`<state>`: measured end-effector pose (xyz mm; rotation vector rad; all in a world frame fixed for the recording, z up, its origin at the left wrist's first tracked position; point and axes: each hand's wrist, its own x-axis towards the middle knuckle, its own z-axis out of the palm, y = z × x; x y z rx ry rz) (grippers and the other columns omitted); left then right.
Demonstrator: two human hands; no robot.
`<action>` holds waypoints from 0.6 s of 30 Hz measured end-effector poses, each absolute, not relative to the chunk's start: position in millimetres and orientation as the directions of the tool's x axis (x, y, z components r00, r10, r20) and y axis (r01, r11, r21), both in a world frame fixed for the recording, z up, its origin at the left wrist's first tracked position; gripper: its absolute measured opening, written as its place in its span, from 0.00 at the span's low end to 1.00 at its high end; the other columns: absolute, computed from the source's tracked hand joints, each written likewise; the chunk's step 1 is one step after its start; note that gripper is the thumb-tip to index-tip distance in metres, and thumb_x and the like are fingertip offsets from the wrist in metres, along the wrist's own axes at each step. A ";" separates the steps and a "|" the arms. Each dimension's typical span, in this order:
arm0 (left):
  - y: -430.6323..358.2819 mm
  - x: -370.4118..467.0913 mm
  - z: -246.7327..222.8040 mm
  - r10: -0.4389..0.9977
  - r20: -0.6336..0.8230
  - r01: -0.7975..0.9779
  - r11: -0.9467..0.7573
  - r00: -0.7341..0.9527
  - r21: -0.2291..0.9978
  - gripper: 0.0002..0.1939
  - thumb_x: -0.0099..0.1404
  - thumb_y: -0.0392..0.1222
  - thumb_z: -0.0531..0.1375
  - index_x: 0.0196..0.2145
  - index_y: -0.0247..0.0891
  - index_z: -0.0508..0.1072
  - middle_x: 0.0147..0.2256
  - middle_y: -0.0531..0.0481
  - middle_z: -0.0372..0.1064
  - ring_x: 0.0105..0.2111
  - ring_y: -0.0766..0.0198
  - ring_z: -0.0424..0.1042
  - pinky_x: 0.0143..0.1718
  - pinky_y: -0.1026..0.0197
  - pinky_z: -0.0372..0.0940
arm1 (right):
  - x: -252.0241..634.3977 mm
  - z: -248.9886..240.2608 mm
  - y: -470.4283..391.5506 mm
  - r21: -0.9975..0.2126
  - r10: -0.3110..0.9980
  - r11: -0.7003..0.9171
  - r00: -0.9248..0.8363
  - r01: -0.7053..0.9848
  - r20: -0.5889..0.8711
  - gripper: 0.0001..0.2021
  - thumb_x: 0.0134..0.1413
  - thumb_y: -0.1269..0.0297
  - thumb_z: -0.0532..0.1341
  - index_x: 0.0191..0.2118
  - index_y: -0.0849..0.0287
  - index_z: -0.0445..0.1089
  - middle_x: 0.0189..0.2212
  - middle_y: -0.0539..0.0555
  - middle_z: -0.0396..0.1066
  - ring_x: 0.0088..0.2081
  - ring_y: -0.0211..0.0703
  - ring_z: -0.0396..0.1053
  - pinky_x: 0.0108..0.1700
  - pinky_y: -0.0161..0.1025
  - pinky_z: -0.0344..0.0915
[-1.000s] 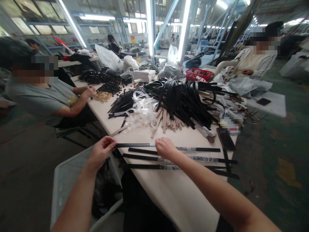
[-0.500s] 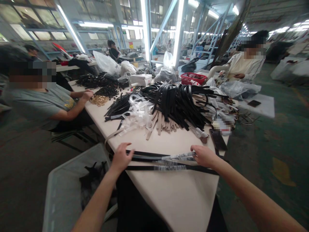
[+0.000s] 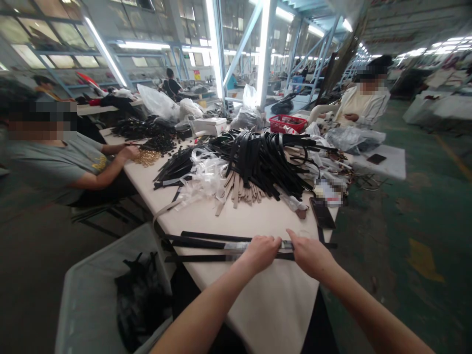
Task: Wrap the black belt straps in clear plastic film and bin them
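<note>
Black straps (image 3: 201, 243) lie across the near part of the table, partly wrapped in clear plastic film (image 3: 235, 246). My left hand (image 3: 262, 253) is closed around the wrapped part of a strap. Close on its right, my right hand (image 3: 310, 254) grips the same wrapped part, its index finger raised and pointing forward. A short stretch of film shows between the two hands. Nearer to me, another black strap (image 3: 206, 258) passes under my left wrist. What lies inside my fingers is hidden.
A heap of black straps (image 3: 254, 152) and white film strips (image 3: 206, 172) covers the table's middle. A phone (image 3: 322, 213) lies at the right edge. A pale bin (image 3: 84, 275) stands lower left. A co-worker sits at left, another at back right; a red basket (image 3: 287, 123) stands behind.
My left hand has moved right along the straps, from their left part to beside my right hand, and has closed on the wrapped part. The view has shifted slightly.
</note>
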<state>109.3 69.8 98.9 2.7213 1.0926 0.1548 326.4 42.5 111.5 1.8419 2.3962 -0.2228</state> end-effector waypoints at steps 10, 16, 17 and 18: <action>83.8 41.9 86.9 0.741 -0.011 0.718 -0.647 0.672 0.256 0.22 0.65 0.52 0.60 0.53 0.40 0.66 0.48 0.37 0.70 0.50 0.49 0.70 0.52 0.48 0.63 | 397.4 83.8 46.8 -0.064 0.927 0.317 -0.324 0.946 -0.187 0.26 0.58 0.74 0.51 0.63 0.63 0.61 0.47 0.67 0.74 0.47 0.55 0.73 0.50 0.47 0.66; 75.8 -14.1 77.6 0.751 -0.017 0.706 -0.613 0.660 0.356 0.54 0.51 0.60 0.68 0.68 0.45 0.47 0.63 0.40 0.54 0.63 0.46 0.52 0.63 0.45 0.47 | 370.6 71.1 36.2 -0.223 0.859 0.491 -0.511 0.842 -0.037 0.40 0.52 0.57 0.63 0.68 0.60 0.51 0.64 0.63 0.57 0.64 0.60 0.53 0.66 0.54 0.49; 77.8 -21.9 77.2 0.763 -0.018 0.718 -0.600 0.646 0.351 0.47 0.55 0.55 0.67 0.66 0.46 0.51 0.60 0.42 0.57 0.61 0.48 0.56 0.62 0.46 0.50 | 359.1 66.9 36.9 -0.229 0.866 0.480 -0.500 0.847 -0.033 0.38 0.53 0.59 0.62 0.68 0.62 0.52 0.62 0.64 0.59 0.62 0.60 0.55 0.65 0.54 0.51; 80.7 -29.2 77.4 0.774 -0.012 0.730 -0.591 0.633 0.343 0.39 0.58 0.50 0.65 0.64 0.46 0.55 0.57 0.43 0.61 0.58 0.49 0.60 0.60 0.48 0.53 | 346.5 62.8 38.6 -0.234 0.876 0.462 -0.482 0.855 -0.031 0.34 0.54 0.63 0.61 0.66 0.63 0.55 0.58 0.64 0.63 0.60 0.60 0.58 0.64 0.54 0.53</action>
